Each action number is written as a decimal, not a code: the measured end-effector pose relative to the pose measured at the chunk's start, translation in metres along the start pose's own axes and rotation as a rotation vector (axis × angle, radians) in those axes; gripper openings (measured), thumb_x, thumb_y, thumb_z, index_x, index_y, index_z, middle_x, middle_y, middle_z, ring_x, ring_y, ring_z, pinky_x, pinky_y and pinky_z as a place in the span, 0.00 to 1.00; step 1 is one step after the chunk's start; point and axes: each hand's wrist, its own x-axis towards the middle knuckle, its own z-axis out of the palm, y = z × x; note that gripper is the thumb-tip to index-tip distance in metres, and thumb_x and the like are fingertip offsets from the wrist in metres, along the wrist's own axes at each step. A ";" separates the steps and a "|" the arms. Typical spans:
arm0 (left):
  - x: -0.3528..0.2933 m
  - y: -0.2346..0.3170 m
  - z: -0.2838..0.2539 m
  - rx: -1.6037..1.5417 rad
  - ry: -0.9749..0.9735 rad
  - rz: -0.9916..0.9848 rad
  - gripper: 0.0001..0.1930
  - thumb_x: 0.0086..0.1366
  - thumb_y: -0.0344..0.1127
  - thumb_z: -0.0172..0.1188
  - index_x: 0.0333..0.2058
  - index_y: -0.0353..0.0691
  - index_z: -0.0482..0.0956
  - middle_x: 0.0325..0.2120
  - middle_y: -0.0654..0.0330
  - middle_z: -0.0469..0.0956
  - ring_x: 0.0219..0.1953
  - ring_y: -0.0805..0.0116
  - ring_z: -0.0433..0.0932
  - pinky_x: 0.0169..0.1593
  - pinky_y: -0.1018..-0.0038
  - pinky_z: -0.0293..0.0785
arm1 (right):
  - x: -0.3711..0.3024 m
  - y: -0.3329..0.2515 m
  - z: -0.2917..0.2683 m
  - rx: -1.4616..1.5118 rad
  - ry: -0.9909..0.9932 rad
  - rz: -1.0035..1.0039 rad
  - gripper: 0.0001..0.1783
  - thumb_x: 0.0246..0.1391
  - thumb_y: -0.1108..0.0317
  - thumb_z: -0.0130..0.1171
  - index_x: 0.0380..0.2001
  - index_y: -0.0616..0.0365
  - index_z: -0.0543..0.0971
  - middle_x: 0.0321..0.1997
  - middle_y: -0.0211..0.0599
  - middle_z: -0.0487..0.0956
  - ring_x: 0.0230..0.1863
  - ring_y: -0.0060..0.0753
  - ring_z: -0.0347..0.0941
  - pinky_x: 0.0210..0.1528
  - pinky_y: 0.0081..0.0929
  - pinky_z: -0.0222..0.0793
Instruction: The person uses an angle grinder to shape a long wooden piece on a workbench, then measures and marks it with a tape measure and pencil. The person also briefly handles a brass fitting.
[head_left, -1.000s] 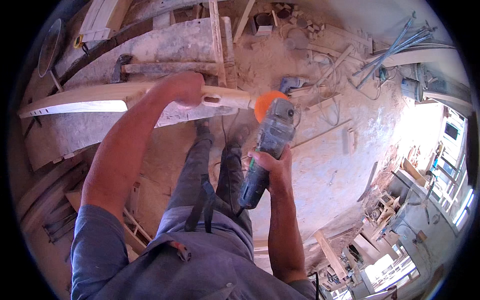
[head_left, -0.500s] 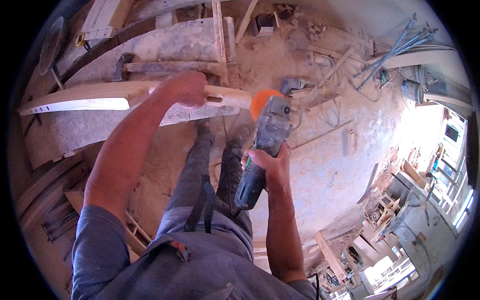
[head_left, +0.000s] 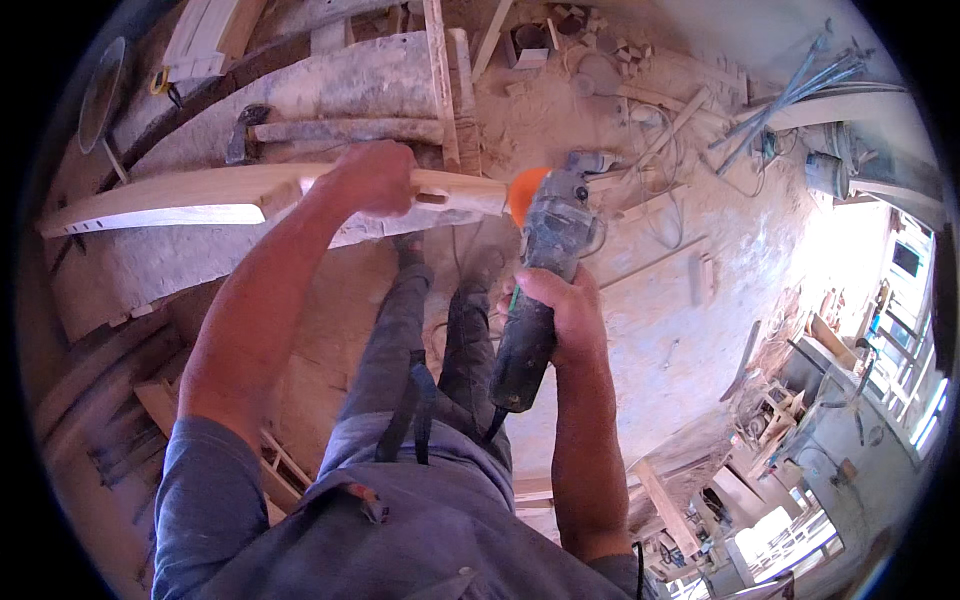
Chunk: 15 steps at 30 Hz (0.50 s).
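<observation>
Gripping the angle grinder point(head_left: 552, 240) by its dark body, the right hand point(head_left: 566, 308) was wrapped around the housing with the thumb across the upper face. The orange disc point(head_left: 521, 193) at the tool head stood at the right end of the pale wooden workpiece point(head_left: 190, 192); contact between the two could not be confirmed from this view. The left hand point(head_left: 376, 180) was closed over the workpiece, just left of an oblong slot point(head_left: 432, 198). The workpiece lay lengthwise along the grey bench point(head_left: 340, 85), its right end projecting past the bench edge. Behind it, a hammer point(head_left: 350, 131) lay roughly parallel, head to the left. A narrow wooden strip point(head_left: 440, 90) crossed the bench near the hammer's handle end. Beyond the disc, a blue-grey power tool point(head_left: 585, 162) lay on the floor point(head_left: 650, 345)
</observation>
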 end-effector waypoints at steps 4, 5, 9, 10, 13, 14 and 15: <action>0.002 -0.002 0.000 0.035 0.011 0.026 0.13 0.51 0.29 0.64 0.37 0.36 0.88 0.38 0.41 0.85 0.45 0.41 0.84 0.51 0.52 0.80 | 0.000 -0.009 -0.013 0.056 0.049 -0.008 0.22 0.50 0.68 0.66 0.46 0.68 0.74 0.33 0.48 0.81 0.30 0.43 0.83 0.34 0.42 0.84; 0.002 -0.002 0.000 0.036 0.011 0.029 0.13 0.51 0.29 0.64 0.37 0.36 0.88 0.39 0.41 0.85 0.45 0.41 0.84 0.51 0.52 0.80 | 0.000 -0.010 -0.017 0.075 0.062 -0.008 0.23 0.50 0.68 0.66 0.47 0.68 0.74 0.33 0.48 0.81 0.30 0.43 0.83 0.33 0.42 0.84; 0.004 -0.001 -0.006 0.029 -0.030 0.015 0.15 0.49 0.28 0.65 0.39 0.37 0.88 0.38 0.42 0.85 0.44 0.42 0.85 0.49 0.53 0.80 | -0.005 0.000 -0.028 0.105 0.067 -0.063 0.26 0.48 0.67 0.68 0.48 0.69 0.73 0.33 0.48 0.81 0.29 0.43 0.83 0.33 0.41 0.84; 0.005 0.000 -0.009 0.021 -0.059 -0.005 0.16 0.48 0.27 0.65 0.39 0.37 0.88 0.37 0.42 0.86 0.43 0.43 0.85 0.48 0.53 0.80 | -0.006 0.003 -0.029 0.100 0.056 -0.091 0.27 0.47 0.67 0.69 0.49 0.69 0.73 0.33 0.48 0.81 0.29 0.43 0.83 0.33 0.41 0.84; 0.006 0.007 -0.018 0.013 -0.134 -0.043 0.16 0.47 0.27 0.66 0.38 0.35 0.88 0.36 0.42 0.86 0.42 0.44 0.86 0.46 0.55 0.81 | -0.008 0.014 -0.023 0.090 0.052 -0.077 0.28 0.45 0.68 0.70 0.49 0.69 0.73 0.33 0.48 0.81 0.28 0.42 0.83 0.32 0.40 0.84; 0.005 0.009 -0.021 0.015 -0.139 -0.044 0.16 0.47 0.27 0.66 0.37 0.33 0.88 0.37 0.40 0.86 0.42 0.43 0.86 0.46 0.55 0.81 | -0.007 0.015 -0.020 0.075 0.040 -0.076 0.29 0.43 0.70 0.71 0.49 0.68 0.73 0.32 0.47 0.81 0.28 0.41 0.83 0.32 0.39 0.84; 0.005 0.011 -0.022 0.017 -0.144 -0.045 0.15 0.47 0.28 0.66 0.36 0.30 0.88 0.37 0.39 0.85 0.42 0.43 0.86 0.46 0.56 0.82 | -0.005 0.016 -0.016 0.068 0.034 -0.084 0.29 0.43 0.70 0.72 0.49 0.68 0.73 0.33 0.47 0.81 0.28 0.40 0.83 0.31 0.38 0.83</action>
